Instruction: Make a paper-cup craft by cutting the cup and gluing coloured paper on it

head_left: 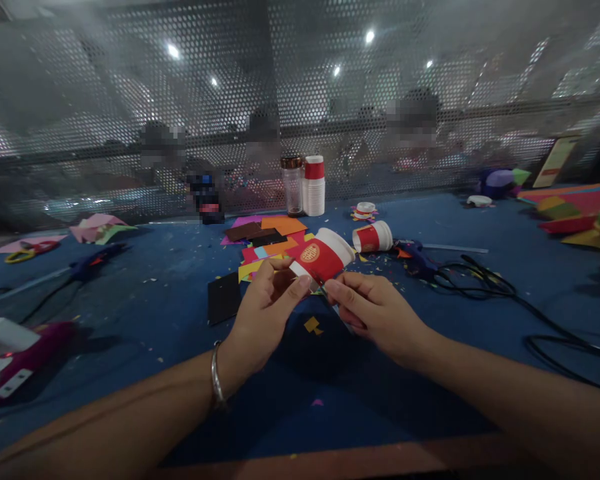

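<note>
Because the blue table [145, 313] is strewn with scraps, both hands work just above it, close to the body. Beyond the fingertips lies a fan of coloured paper sheets [275, 233], and a second cup [373, 237] lies on its side past the right hand [375, 310]. The left hand [263, 313] grips a red paper cup [323, 257] by its lower end, mouth tipped away, seemingly to present its base to the right hand. That hand pinches a slim grey tool [336, 308] against the base; its kind is unclear.
</note>
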A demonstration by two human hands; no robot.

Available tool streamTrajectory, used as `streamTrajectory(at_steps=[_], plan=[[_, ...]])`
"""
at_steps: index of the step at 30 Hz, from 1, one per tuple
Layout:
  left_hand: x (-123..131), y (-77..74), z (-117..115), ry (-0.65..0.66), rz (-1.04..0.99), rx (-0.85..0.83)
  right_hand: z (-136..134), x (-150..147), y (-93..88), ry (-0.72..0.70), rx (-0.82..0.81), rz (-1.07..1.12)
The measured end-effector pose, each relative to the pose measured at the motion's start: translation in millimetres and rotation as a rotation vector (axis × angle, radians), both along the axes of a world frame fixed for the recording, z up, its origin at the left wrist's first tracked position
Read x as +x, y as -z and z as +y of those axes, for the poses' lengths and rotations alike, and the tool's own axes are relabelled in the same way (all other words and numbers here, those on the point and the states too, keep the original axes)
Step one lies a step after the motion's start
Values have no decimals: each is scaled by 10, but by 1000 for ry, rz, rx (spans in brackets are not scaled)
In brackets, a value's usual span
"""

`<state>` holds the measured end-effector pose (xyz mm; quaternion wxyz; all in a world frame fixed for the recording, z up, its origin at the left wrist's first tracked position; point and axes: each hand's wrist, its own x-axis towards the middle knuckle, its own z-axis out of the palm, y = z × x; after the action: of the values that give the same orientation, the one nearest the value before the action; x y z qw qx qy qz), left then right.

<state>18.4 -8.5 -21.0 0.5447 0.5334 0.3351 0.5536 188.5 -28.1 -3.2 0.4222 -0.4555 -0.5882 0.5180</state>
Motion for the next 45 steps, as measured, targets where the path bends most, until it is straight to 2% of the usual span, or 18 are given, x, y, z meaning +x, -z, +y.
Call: streamTrajectory(at_steps=[3, 8, 11, 18, 24, 37, 42, 45], plan=[[-10, -3, 3, 19, 7, 32, -14, -6, -9, 2, -4, 0], [26, -92, -16, 63, -101, -135, -10, -22, -25, 1, -17, 49], [32, -115, -28, 82, -107, -146, -5, -27, -22, 2, -22, 66], [-20, -57, -28, 21, 48, 108, -35, -23, -2, 3, -5, 68], [-35, -25, -24, -14, 171, 248, -50, -26, 0, -4, 26, 61], [-73, 19, 6, -109, 375, 362, -25, -47, 5, 7, 4, 95], [-89, 14, -29, -171, 495, 487, -49, -43, 9, 4, 26, 82], [-101, 2, -39, -188, 503, 494, -45, -35, 22, 2, 54, 59]])
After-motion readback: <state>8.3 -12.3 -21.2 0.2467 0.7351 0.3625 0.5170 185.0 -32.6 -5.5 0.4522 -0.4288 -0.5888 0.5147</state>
